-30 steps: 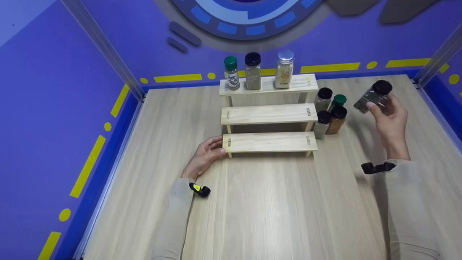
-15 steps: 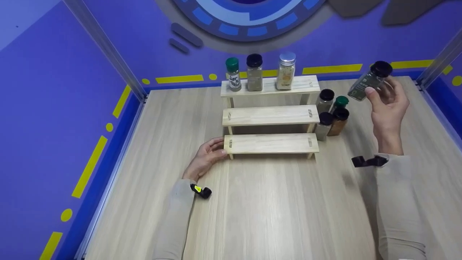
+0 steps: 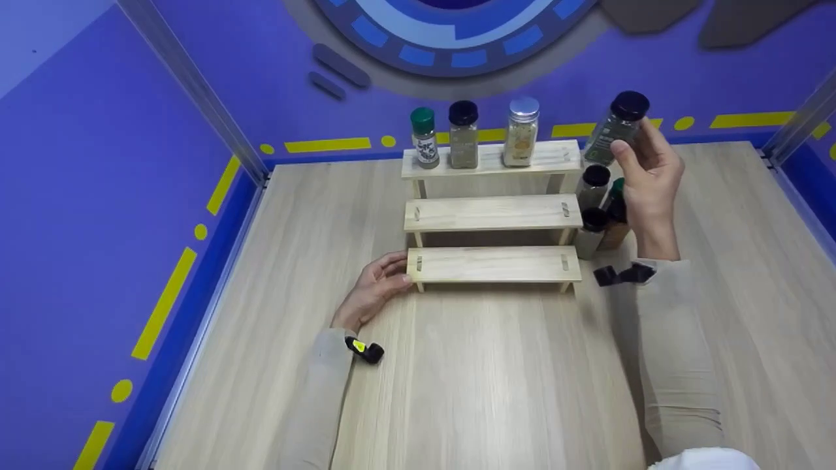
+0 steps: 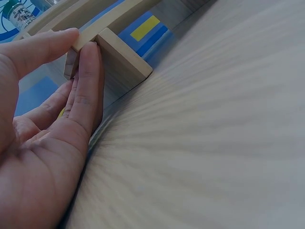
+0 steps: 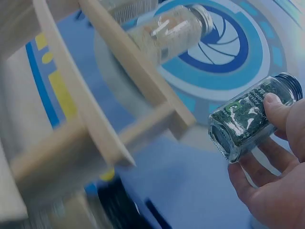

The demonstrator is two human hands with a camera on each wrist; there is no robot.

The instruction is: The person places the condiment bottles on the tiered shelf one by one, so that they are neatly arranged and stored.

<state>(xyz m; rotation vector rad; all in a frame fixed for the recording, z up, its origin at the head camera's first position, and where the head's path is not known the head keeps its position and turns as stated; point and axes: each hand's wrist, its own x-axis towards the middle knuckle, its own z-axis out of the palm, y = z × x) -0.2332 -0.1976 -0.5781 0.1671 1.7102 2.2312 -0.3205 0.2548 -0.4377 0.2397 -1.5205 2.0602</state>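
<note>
My right hand [image 3: 655,179] grips a glass spice jar [image 3: 611,136] with a black lid, tilted, in the air beside the right end of the top shelf. In the right wrist view the jar [image 5: 248,117] shows dark green flakes behind a printed label. At the lower left of the three-step wooden rack [image 3: 493,264], my left hand [image 3: 371,292] holds the end of the bottom step, thumb and fingers pinching its corner. On the top step stand a green-capped jar [image 3: 426,143], a black-capped jar [image 3: 464,138] and a silver-capped jar [image 3: 522,136].
Several more spice jars stand on the table right of the rack, among them a black-capped one [image 3: 590,234] and one with orange-brown contents [image 3: 614,235], partly hidden by my right hand. A blue wall [image 3: 261,85] closes off the back. White cloth [image 3: 705,459] shows at the bottom edge.
My right hand has carried the spice jar up and then left, from out over the right of the table to the top shelf's right end. The left hand stays at the rack.
</note>
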